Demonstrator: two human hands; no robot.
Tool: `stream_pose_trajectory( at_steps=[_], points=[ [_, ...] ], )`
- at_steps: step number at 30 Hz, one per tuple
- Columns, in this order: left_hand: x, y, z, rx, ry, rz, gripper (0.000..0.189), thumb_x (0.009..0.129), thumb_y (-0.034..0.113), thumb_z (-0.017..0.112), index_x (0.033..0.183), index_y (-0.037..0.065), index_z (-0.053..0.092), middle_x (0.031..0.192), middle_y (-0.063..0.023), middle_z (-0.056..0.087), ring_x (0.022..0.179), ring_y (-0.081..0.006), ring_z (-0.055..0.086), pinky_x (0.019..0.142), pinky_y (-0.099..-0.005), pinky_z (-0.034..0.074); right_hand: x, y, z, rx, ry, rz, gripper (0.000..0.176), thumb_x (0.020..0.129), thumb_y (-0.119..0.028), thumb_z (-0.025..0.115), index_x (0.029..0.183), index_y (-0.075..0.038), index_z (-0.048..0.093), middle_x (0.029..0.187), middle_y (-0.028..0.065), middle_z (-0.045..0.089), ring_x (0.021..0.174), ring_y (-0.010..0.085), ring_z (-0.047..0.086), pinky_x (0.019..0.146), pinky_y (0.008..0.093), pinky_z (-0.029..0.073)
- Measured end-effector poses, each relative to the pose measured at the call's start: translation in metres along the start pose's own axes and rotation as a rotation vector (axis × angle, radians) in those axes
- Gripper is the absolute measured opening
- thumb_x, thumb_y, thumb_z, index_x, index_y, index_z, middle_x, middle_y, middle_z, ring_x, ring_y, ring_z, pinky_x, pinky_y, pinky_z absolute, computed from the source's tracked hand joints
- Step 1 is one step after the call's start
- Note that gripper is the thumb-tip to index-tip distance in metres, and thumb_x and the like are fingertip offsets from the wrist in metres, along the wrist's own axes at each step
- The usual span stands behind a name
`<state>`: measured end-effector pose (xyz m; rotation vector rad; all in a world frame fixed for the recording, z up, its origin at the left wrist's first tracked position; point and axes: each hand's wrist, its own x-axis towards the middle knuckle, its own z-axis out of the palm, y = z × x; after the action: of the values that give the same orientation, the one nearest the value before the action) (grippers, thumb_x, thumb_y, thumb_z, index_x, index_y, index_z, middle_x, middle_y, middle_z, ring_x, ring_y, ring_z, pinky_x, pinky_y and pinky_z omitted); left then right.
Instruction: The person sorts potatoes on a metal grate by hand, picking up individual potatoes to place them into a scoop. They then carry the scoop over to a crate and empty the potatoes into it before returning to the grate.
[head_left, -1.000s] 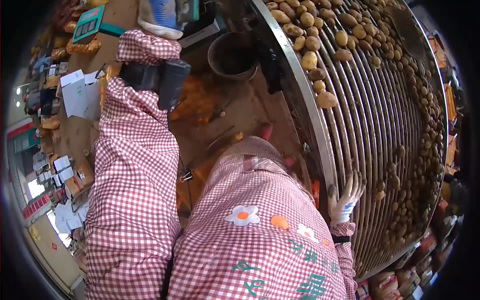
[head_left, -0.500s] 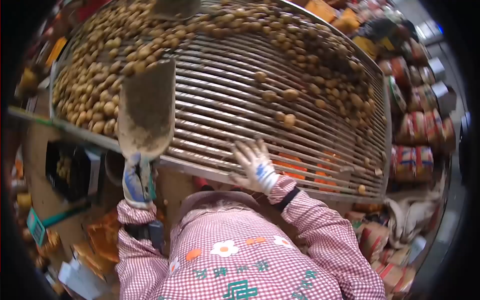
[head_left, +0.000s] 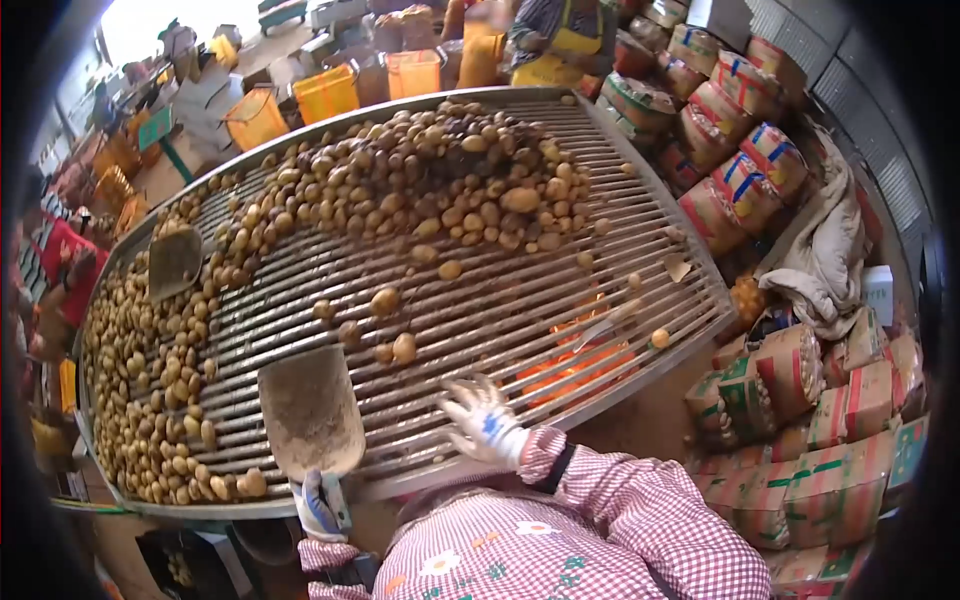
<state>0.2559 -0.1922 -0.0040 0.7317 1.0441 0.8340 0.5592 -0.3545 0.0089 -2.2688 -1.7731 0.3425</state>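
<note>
The right hand (head_left: 485,422), fingers spread on the bench (head_left: 620,290) by its near edge, could snag between slats — and the left hand (head_left: 322,505), closed round the scoop (head_left: 310,410), might bruise potatoes (head_left: 403,348).

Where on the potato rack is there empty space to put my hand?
Bare bars lie between the right hand and the rack's right rim. Crowded: the potato heap up top and potatoes along the left rim beside the scoop.
</note>
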Motion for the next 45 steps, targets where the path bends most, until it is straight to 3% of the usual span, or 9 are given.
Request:
stream_pose_trajectory(
  at_steps=[6, 8, 10, 16, 19, 24, 29, 39, 45],
  points=[
    [0.004, 0.001, 0.008, 0.124, -0.027, 0.046, 0.061, 0.097, 0.019, 0.058, 0.152, 0.005, 0.036, 0.134, -0.0157, 0.056, 0.105, -0.0221, 0.062, 0.087, -0.0310, 0.054, -0.044, 0.076, -0.013, 0.015, 0.060, 0.241, 0.054, 0.094, -0.038, 0.061, 0.137, -0.007, 0.054, 0.151, 0.0244, 0.043, 0.142, 0.0425, 0.039, 0.120, 0.0595, 0.021],
    [0.016, -0.016, -0.007, 0.589, -0.121, 0.447, 0.058, 0.098, 0.019, 0.056, 0.152, 0.007, 0.037, 0.133, -0.0145, 0.057, 0.101, -0.0199, 0.062, 0.083, -0.0291, 0.054, -0.052, 0.087, -0.004, 0.024, 0.052, 0.275, 0.054, 0.094, -0.038, 0.062, 0.137, -0.006, 0.055, 0.151, 0.0244, 0.043, 0.142, 0.0417, 0.039, 0.120, 0.0596, 0.023],
    [0.011, -0.006, -0.001, 0.142, -0.060, 0.046, 0.050, 0.100, 0.022, 0.054, 0.147, 0.007, 0.045, 0.131, -0.0093, 0.059, 0.111, -0.0201, 0.060, 0.094, -0.0314, 0.050, -0.054, 0.085, -0.005, 0.003, 0.028, 0.297, 0.055, 0.094, -0.041, 0.060, 0.138, -0.006, 0.056, 0.153, 0.0219, 0.043, 0.142, 0.0395, 0.040, 0.120, 0.0586, 0.024],
    [0.013, -0.006, 0.007, 0.149, -0.122, 0.038, 0.053, 0.097, 0.019, 0.053, 0.148, 0.005, 0.043, 0.135, -0.0103, 0.058, 0.113, -0.0221, 0.060, 0.099, -0.0342, 0.050, -0.041, 0.081, -0.005, -0.088, -0.015, 0.317, 0.055, 0.099, -0.044, 0.053, 0.140, -0.008, 0.056, 0.156, 0.0169, 0.042, 0.145, 0.0361, 0.036, 0.122, 0.0551, 0.021],
    [0.023, -0.011, 0.012, 0.062, -0.072, -0.043, 0.057, 0.091, 0.009, 0.059, 0.146, 0.008, 0.046, 0.118, -0.0062, 0.063, 0.089, -0.0158, 0.062, 0.078, -0.0292, 0.055, -0.042, 0.082, -0.004, -0.130, -0.008, 0.327, 0.054, 0.100, -0.044, 0.052, 0.142, -0.009, 0.055, 0.154, 0.0161, 0.044, 0.143, 0.0364, 0.040, 0.122, 0.0540, 0.021],
    [0.038, -0.015, 0.026, 0.008, -0.008, -0.247, 0.011, 0.100, 0.018, 0.062, 0.107, 0.009, 0.061, 0.077, -0.0024, 0.062, 0.056, -0.0148, 0.057, 0.046, -0.0272, 0.048, -0.040, 0.080, -0.005, -0.110, -0.051, 0.363, 0.054, 0.100, -0.043, 0.051, 0.142, -0.010, 0.055, 0.151, 0.0173, 0.047, 0.142, 0.0380, 0.040, 0.122, 0.0546, 0.023],
    [0.052, -0.021, 0.012, -0.020, -0.311, -0.158, 0.054, 0.090, 0.007, 0.057, 0.144, 0.010, 0.047, 0.120, -0.0063, 0.063, 0.089, -0.0151, 0.063, 0.076, -0.0259, 0.054, -0.042, 0.082, 0.000, -0.083, 0.044, 0.370, 0.051, 0.097, -0.041, 0.055, 0.134, -0.007, 0.059, 0.148, 0.0200, 0.050, 0.139, 0.0382, 0.044, 0.119, 0.0550, 0.027],
    [0.032, 0.001, 0.055, 0.028, -0.105, -0.163, 0.043, 0.093, 0.010, 0.057, 0.136, 0.010, 0.049, 0.090, -0.0020, 0.059, 0.064, -0.0113, 0.056, 0.055, -0.0242, 0.050, -0.047, 0.085, 0.005, 0.034, 0.167, 0.381, 0.045, 0.096, -0.036, 0.059, 0.128, -0.006, 0.063, 0.140, 0.0194, 0.056, 0.130, 0.0383, 0.052, 0.114, 0.0520, 0.036],
    [0.010, -0.004, 0.116, 0.072, -0.231, -0.116, 0.047, 0.093, 0.011, 0.057, 0.139, 0.007, 0.048, 0.101, -0.0037, 0.060, 0.074, -0.0104, 0.057, 0.064, -0.0233, 0.050, -0.043, 0.111, -0.005, 0.439, 0.242, 0.288, 0.045, 0.094, -0.032, 0.063, 0.131, -0.006, 0.062, 0.142, 0.0214, 0.055, 0.127, 0.0415, 0.054, 0.109, 0.0524, 0.041]
  ],
)
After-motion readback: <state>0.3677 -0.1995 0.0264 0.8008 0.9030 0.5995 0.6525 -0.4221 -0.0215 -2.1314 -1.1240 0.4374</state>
